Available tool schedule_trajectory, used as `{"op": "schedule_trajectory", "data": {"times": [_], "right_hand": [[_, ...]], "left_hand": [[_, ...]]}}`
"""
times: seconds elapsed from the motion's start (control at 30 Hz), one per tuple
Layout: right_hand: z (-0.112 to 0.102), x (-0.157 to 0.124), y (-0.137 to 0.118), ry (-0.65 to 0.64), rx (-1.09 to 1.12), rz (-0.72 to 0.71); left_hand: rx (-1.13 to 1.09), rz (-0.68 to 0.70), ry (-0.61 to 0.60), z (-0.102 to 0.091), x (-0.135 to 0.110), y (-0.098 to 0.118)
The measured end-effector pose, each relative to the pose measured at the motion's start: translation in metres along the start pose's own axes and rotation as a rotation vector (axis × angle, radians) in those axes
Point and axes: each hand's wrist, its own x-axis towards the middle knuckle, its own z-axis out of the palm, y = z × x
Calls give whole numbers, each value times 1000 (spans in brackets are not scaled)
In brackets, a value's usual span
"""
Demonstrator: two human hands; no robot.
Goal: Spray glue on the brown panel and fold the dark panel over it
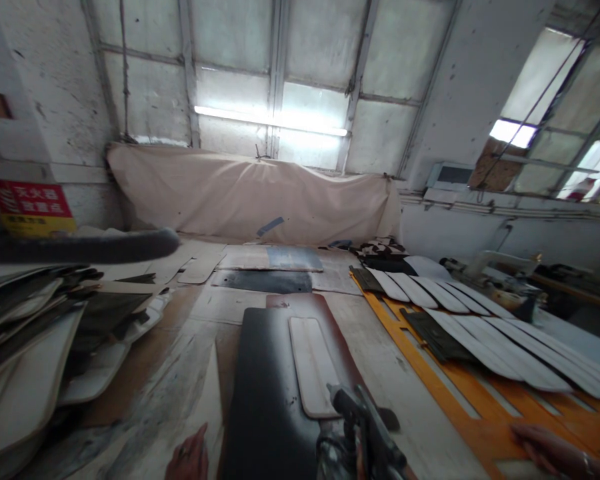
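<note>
A long dark panel [267, 393] lies on the worktable in front of me, with a pale rounded insert [313, 367] on top of it. My left hand [187, 459] rests at the bottom edge, right beside the panel's left side, fingers loosely spread and holding nothing. A dark spray gun [367, 430] with a hose rises at the bottom centre and points toward the insert. My right hand [409, 472] grips it from below and is almost entirely cut off by the frame edge.
Another hand [550, 452] with a ring lies flat on the orange board [460, 393] at the right, which carries several white strips [480, 333]. Stacked panels [35, 333] fill the left. A dark hose [80, 245] crosses above them. Beige cloth [250, 193] hangs at the back wall.
</note>
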Motion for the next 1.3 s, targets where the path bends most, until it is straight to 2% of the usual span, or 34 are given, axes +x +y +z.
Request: {"op": "schedule_trajectory", "data": {"times": [0.07, 0.13, 0.27, 0.33, 0.4, 0.57, 0.67, 0.77, 0.87, 0.97, 1.13, 1.3], "right_hand": [[-4, 6, 9, 33, 6, 34], [-16, 22, 32, 41, 18, 110], [-50, 57, 87, -89, 27, 260], [-59, 65, 99, -133, 18, 289], [-59, 64, 96, -130, 7, 289], [-39, 40, 59, -54, -64, 181], [-34, 34, 49, -52, -116, 115], [-36, 36, 53, -42, -137, 85], [-38, 38, 58, -10, -64, 187], [-37, 37, 57, -4, -34, 187], [-41, 38, 60, -21, -80, 85], [-56, 51, 90, -83, -77, -116]], "left_hand": [[-27, -30, -34, -3, 1, 3], [-45, -60, -52, -6, 2, 6], [-51, -97, -46, -11, 3, 12], [-44, -86, -40, -13, 4, 14], [-36, -82, -43, -15, 5, 16], [-28, -112, -44, -18, 7, 20], [-22, -80, -45, -20, 6, 22], [-19, -58, -58, -23, 7, 23], [-48, -63, -74, -27, 10, 25], [-71, -73, -76, -30, 13, 26], [-60, -85, -90, -30, 14, 24], [-53, -84, -97, -24, 11, 20]]}}
